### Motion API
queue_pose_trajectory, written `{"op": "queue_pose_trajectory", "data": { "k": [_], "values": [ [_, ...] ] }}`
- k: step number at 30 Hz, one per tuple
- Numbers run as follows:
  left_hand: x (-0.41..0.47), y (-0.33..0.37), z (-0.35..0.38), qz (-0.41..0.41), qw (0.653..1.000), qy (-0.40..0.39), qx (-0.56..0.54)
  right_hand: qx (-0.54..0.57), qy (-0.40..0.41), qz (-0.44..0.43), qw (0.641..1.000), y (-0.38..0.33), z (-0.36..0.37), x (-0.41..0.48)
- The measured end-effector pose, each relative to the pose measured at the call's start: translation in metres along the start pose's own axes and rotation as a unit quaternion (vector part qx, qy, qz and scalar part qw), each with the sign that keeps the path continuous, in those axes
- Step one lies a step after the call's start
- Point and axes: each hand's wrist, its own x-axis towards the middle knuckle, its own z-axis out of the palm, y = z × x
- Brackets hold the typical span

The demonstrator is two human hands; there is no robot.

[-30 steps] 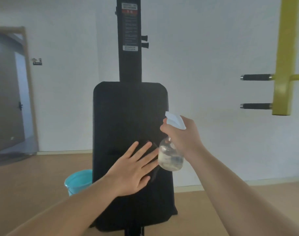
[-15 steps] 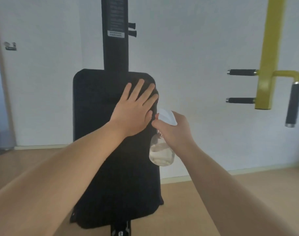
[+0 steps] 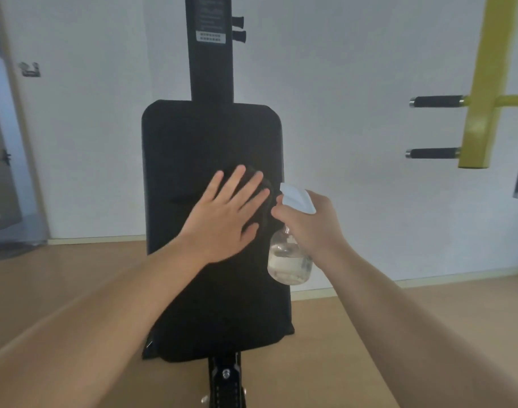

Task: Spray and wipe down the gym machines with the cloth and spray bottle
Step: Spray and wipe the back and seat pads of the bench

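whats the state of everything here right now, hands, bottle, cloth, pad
black padded backrest, upright on its black post
dark cloth, pressed flat against the backrest, mostly covered by the hand
left hand, fingers straight and spread, presses on the cloth
clear plastic spray bottle with white trigger head, held roughly upright beside the backrest, partly filled
right hand, grips the bottle at its neck

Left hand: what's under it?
A dark cloth, pressed flat against the black back pad by the left hand. Only the cloth's edge shows past the fingers; the palm covers the rest, so its full shape can't be seen.
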Motion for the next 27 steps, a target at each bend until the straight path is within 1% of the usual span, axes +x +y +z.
{"op": "queue_pose_trajectory", "data": {
  "k": [2,5,8,10,13,15,17,18,19,21,22,24,25,26,27],
  "values": [
    [0.031,-0.022,-0.016,-0.065,0.998,0.02,-0.006,-0.003,-0.001,-0.003,1.0,-0.001,0.002,0.001],
    [0.05,-0.03,-0.018,-0.119,0.992,0.041,-0.026,-0.005,0.009,0.003,1.0,0.003,0.004,0.0],
    [0.037,-0.022,-0.009,-0.147,0.987,0.059,-0.036,-0.025,-0.009,0.029,0.999,0.013,-0.001,-0.01],
    [0.023,-0.028,-0.006,-0.153,0.986,0.057,-0.037,-0.049,-0.047,0.056,0.996,0.021,-0.005,-0.02],
    [-0.001,-0.043,-0.003,-0.203,0.976,0.061,-0.041,0.004,-0.102,0.083,0.991,0.031,-0.012,-0.029],
    [-0.009,-0.044,0.0,-0.255,0.964,0.059,-0.048,0.02,-0.106,0.073,0.992,0.035,-0.018,-0.032],
    [-0.002,-0.03,-0.003,-0.29,0.954,0.057,-0.059,0.014,-0.087,0.051,0.995,0.036,-0.022,-0.033],
    [0.005,-0.019,-0.006,-0.283,0.955,0.061,-0.065,0.019,-0.07,0.044,0.996,0.036,-0.023,-0.032],
    [0.01,-0.005,-0.007,-0.25,0.964,0.057,-0.065,0.027,-0.046,0.04,0.998,0.036,-0.023,-0.03],
    [0.01,0.028,-0.001,-0.119,0.992,0.031,-0.039,0.056,0.003,0.05,0.997,0.034,-0.022,-0.026],
    [0.003,0.043,0.005,-0.047,0.999,0.01,-0.024,0.076,0.013,0.058,0.995,0.032,-0.021,-0.025],
    [-0.017,0.06,0.017,0.079,0.996,-0.032,-0.007,0.092,0.006,0.058,0.994,0.029,-0.019,-0.025],
    [-0.025,0.061,0.021,0.126,0.991,-0.045,-0.002,0.083,-0.004,0.052,0.995,0.028,-0.017,-0.026],
    [-0.03,0.056,0.023,0.156,0.986,-0.054,0.001,0.07,-0.015,0.043,0.996,0.028,-0.016,-0.027],
    [-0.029,0.047,0.023,0.167,0.984,-0.053,0.007,0.058,-0.022,0.034,0.998,0.028,-0.015,-0.028]
  ]
}}
